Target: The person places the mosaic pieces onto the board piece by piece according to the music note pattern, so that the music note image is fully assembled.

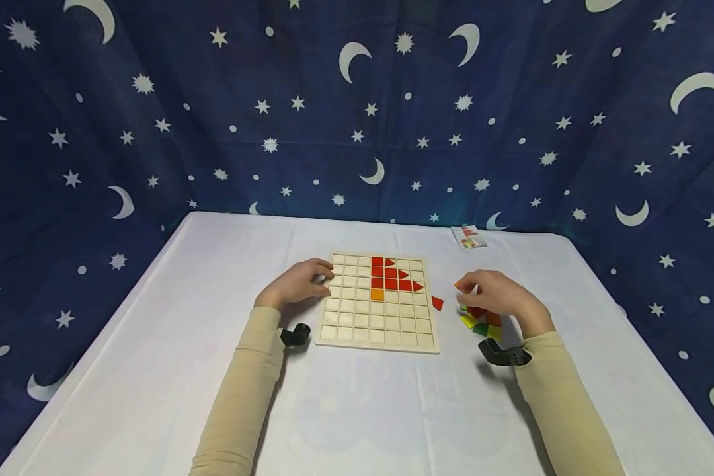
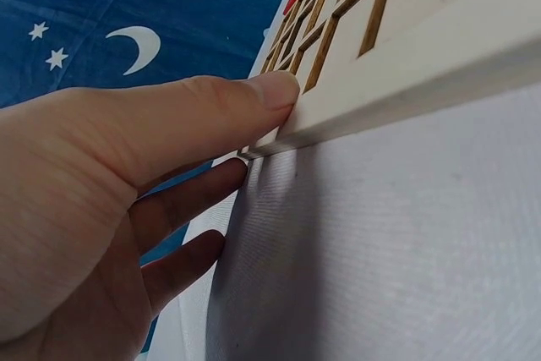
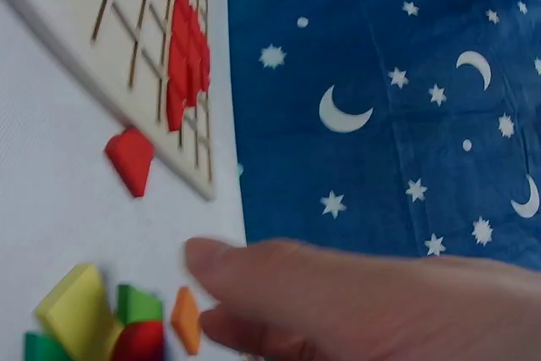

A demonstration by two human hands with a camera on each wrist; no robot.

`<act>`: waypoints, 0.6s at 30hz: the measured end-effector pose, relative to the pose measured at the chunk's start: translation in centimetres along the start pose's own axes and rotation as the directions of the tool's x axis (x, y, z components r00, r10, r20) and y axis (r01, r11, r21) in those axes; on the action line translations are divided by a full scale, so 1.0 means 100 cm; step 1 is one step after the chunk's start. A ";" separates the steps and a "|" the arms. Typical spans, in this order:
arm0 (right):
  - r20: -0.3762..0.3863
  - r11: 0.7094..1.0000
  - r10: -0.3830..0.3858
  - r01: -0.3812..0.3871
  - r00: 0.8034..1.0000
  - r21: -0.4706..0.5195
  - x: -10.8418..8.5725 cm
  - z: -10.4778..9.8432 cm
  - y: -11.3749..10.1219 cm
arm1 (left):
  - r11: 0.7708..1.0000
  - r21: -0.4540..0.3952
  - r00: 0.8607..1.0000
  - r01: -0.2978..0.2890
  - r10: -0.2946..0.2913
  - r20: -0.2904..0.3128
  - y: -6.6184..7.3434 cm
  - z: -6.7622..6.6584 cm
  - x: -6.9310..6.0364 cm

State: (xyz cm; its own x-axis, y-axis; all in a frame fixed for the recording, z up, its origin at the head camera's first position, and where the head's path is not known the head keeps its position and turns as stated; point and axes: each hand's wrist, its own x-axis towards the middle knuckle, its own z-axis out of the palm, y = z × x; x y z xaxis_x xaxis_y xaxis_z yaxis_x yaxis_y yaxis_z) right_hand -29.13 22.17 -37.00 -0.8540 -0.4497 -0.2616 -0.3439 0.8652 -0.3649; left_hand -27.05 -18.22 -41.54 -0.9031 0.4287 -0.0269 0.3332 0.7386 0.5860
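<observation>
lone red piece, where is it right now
In the head view, the lone red piece lies on the white table right by the board's right edge, between the board and the right hand.

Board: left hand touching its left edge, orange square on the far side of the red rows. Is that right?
No: the orange square lies on the near side of the red rows, as the head view shows. The left hand does touch the left edge of the board.
</observation>
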 end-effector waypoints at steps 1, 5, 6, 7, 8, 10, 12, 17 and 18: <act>0.023 1.000 0.024 -0.024 0.999 0.006 -0.002 0.001 0.002 | 1.000 -0.002 1.000 0.002 -0.002 0.001 -0.001 0.000 0.001; 0.045 0.998 0.063 -0.063 0.997 -0.002 -0.001 0.012 0.008 | 1.000 -0.005 1.000 0.006 -0.006 0.003 -0.002 0.001 0.002; 0.037 0.998 0.066 -0.065 0.997 -0.007 0.000 0.014 0.008 | 1.000 0.001 1.000 0.002 -0.002 0.001 -0.002 0.001 0.002; 0.027 0.998 0.060 -0.059 0.998 -0.013 0.001 0.017 0.008 | 1.000 0.002 1.000 0.003 -0.003 0.001 -0.002 0.002 0.003; 0.010 0.998 0.053 -0.052 0.999 -0.025 0.003 0.019 0.008 | 1.000 0.004 1.000 0.002 -0.002 0.001 -0.002 0.002 0.003; -0.023 0.998 0.039 -0.040 0.999 -0.042 0.007 0.022 0.007 | 1.000 0.004 1.000 0.005 -0.005 0.000 -0.002 0.002 0.003; -0.051 0.998 0.027 -0.029 0.998 -0.055 0.010 0.025 0.005 | 1.000 0.003 1.000 0.010 -0.010 0.000 -0.001 0.002 0.003; -0.129 0.998 -0.011 0.003 0.992 -0.063 0.016 0.030 0.001 | 1.000 0.002 1.000 0.010 -0.010 -0.001 -0.003 0.001 0.002; -0.146 0.998 -0.013 0.004 0.989 -0.065 0.017 0.031 0.001 | 1.000 0.004 1.000 0.008 -0.008 -0.003 -0.003 0.000 0.002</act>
State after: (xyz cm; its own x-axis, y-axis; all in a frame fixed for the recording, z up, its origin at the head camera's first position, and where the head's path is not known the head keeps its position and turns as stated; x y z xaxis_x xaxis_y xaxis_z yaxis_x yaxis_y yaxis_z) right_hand -29.42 20.81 -40.22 -0.8973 -0.4240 -0.1233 -0.3717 0.8760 -0.3074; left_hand -27.31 -18.37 -41.73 -0.9066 0.4210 -0.0291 0.3268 0.7441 0.5827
